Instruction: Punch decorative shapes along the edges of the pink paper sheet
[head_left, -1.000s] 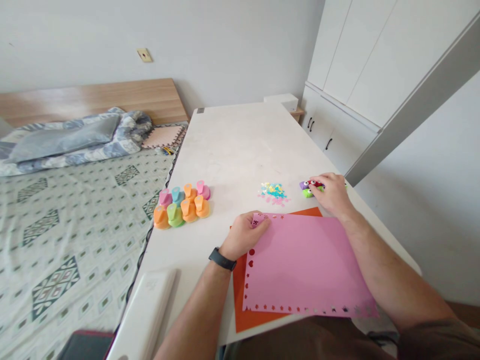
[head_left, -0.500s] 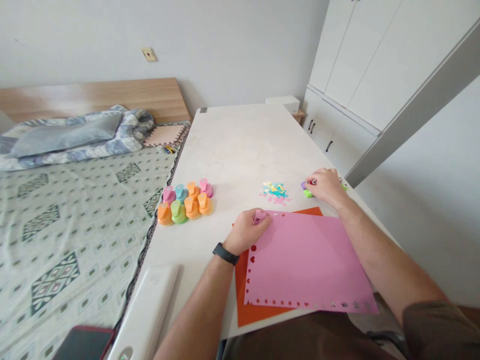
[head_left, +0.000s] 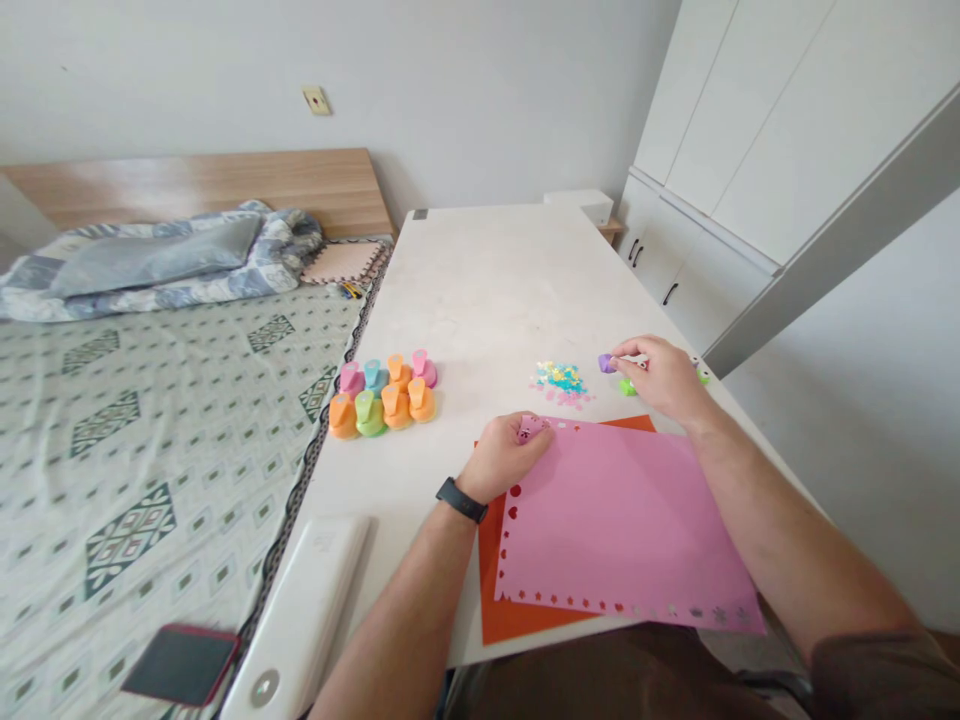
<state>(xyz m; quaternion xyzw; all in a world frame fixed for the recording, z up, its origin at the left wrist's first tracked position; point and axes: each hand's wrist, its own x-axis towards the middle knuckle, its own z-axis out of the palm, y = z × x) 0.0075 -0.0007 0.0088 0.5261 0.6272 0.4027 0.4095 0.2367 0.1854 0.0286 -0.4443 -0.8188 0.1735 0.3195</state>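
My left hand (head_left: 508, 455), with a dark band at the wrist, pinches the upper left corner of a pink sheet of paper (head_left: 630, 520). Small shapes are punched along the sheet's left, bottom and top edges. Under it lies an orange sheet (head_left: 491, 600). To the right, beyond the pink sheet, my right hand (head_left: 664, 380) has its thumb and fingers closed on a small purple craft punch (head_left: 606, 364). A green punch (head_left: 627, 387) sits just below that hand; other small punches are partly hidden behind it. Punched paper confetti (head_left: 561, 380) in yellow, blue and pink lies between the hands.
Two rows of larger coloured punches (head_left: 384, 395) stand at the table's left side. A long white device (head_left: 300, 610) lies at the near left edge. Left of the white table (head_left: 480, 290) is a bed (head_left: 195, 400) with a dark tablet-like object (head_left: 182, 663).
My right hand has lifted the purple punch slightly away from the green one, toward the left. My left hand keeps its hold on the pink sheet. The whole view has shifted a little.
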